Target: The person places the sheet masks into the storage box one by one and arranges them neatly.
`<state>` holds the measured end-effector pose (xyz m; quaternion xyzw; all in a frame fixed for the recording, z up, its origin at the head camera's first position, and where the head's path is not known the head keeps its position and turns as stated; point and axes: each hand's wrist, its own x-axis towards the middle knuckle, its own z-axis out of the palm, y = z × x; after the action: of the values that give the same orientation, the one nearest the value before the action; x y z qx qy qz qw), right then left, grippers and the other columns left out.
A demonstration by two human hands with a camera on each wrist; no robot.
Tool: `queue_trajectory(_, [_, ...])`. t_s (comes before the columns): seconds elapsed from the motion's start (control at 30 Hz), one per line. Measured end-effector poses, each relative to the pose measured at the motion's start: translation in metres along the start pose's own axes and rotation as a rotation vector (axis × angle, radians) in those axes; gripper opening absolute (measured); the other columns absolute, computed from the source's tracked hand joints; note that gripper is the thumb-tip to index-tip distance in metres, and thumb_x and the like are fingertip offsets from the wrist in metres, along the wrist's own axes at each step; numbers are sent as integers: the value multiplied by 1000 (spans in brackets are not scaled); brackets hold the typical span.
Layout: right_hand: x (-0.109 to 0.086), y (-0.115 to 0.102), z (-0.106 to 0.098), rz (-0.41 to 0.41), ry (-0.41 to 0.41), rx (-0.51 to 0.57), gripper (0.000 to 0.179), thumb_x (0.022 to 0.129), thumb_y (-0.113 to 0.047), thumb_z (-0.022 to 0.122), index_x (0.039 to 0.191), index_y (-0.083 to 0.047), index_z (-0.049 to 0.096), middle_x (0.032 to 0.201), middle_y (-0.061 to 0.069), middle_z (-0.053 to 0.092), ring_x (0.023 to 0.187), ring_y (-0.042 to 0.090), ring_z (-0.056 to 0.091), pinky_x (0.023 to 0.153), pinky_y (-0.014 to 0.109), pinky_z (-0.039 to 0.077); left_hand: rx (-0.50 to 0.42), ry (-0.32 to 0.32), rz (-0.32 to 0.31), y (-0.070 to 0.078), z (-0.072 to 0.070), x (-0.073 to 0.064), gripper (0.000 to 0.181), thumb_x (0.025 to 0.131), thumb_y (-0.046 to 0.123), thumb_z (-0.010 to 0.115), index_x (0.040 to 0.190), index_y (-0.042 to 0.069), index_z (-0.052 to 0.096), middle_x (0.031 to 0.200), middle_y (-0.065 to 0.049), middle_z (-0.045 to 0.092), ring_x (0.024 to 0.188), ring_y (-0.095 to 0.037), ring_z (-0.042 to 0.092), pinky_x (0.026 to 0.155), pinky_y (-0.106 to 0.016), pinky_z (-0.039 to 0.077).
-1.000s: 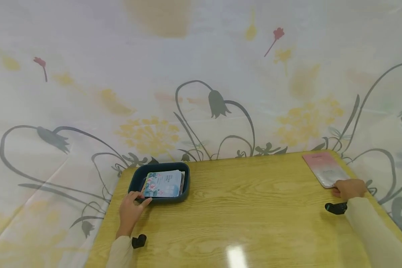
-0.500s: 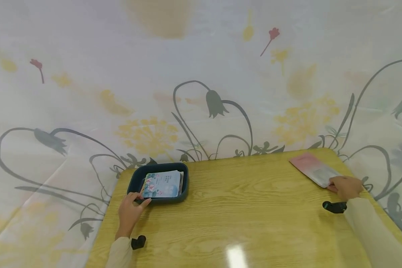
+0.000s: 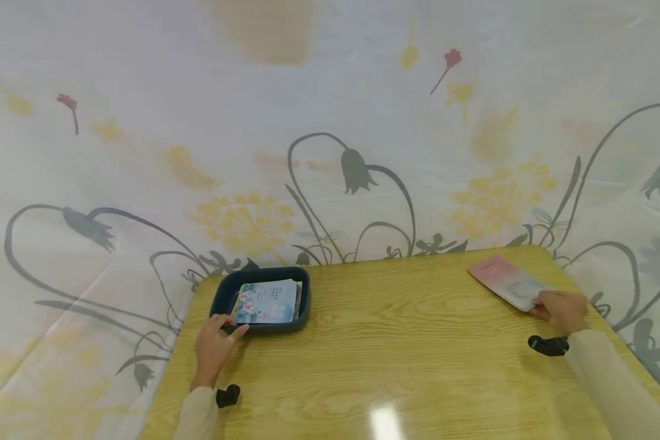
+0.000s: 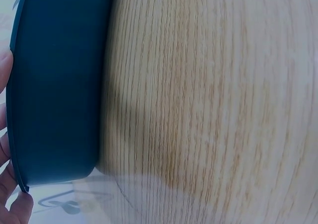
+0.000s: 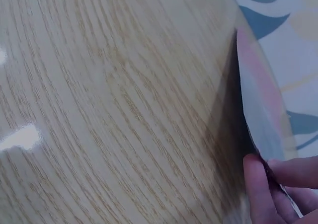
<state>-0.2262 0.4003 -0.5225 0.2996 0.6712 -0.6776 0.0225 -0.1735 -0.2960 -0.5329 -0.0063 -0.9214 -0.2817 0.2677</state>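
My right hand (image 3: 561, 310) pinches the near corner of a flat pink-and-silver sachet (image 3: 508, 284) at the table's right side. In the right wrist view, thumb and fingers grip the sachet (image 5: 256, 95) at one end, its far part tilted above a dark shadow on the wood. At the left, my left hand (image 3: 214, 348) holds the near left rim of a dark blue plastic basket (image 3: 307, 305). In the left wrist view, fingertips lie along the rim of that basket (image 4: 59, 85). Inside it lies a light blue packet with printed flowers (image 3: 266, 302), on top of other flat items mostly hidden.
A yellowish wood-grain table (image 3: 390, 342) spans the front, with a glare spot near its front middle. Behind it hangs a pale flower-printed cloth (image 3: 440, 153). Black wrist mounts (image 3: 548, 346) stick out beside both forearms.
The sachet has shifted left and turned, its pink end swinging leftward, as my right hand moved slightly left with it. My left hand and the basket stay in place.
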Motion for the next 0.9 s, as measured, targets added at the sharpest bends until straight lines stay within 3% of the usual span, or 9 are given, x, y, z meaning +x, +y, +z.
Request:
queue_trajectory(0.13, [-4, 5, 8, -185, -45, -183, 43, 89, -5, 45, 126, 18, 42, 70, -6, 58, 59, 8, 65, 61, 28, 54, 6, 10, 16, -1, 1, 0, 29, 66, 19, 87, 73, 7, 62, 81, -10, 61, 73, -28, 53, 65, -45, 42])
queue_trajectory(0.3, [-7, 9, 20, -331, -55, -261, 45, 90, -3, 43, 127, 22, 39, 80, 0, 56, 62, 5, 63, 63, 29, 55, 14, 27, 30, -2, 1, 0, 30, 64, 19, 88, 73, 7, 61, 80, -9, 60, 72, -28, 53, 63, -44, 42])
queue_trajectory(0.63, [-14, 2, 42, -315, -29, -146, 38, 84, 7, 43, 119, 18, 53, 90, 2, 55, 66, 9, 60, 62, 31, 55, 7, 16, 12, -3, 2, -1, 30, 65, 20, 88, 73, 8, 61, 80, -9, 61, 73, -27, 52, 63, -44, 43])
queue_trajectory(0.73, [-17, -1, 47, -339, -78, -94, 35, 84, 9, 44, 116, 20, 54, 89, 0, 55, 67, 9, 57, 63, 30, 55, 3, 21, 11, -3, 1, -1, 30, 65, 20, 88, 73, 8, 61, 80, -10, 61, 72, -27, 53, 63, -44, 43])
queue_trajectory(0.9, [-22, -4, 56, -352, -168, -74, 37, 86, 11, 46, 122, 20, 49, 97, 9, 49, 69, 9, 55, 64, 25, 54, 3, 9, -4, -4, 2, 1, 29, 66, 20, 87, 73, 9, 61, 81, -9, 61, 74, -27, 53, 64, -45, 43])
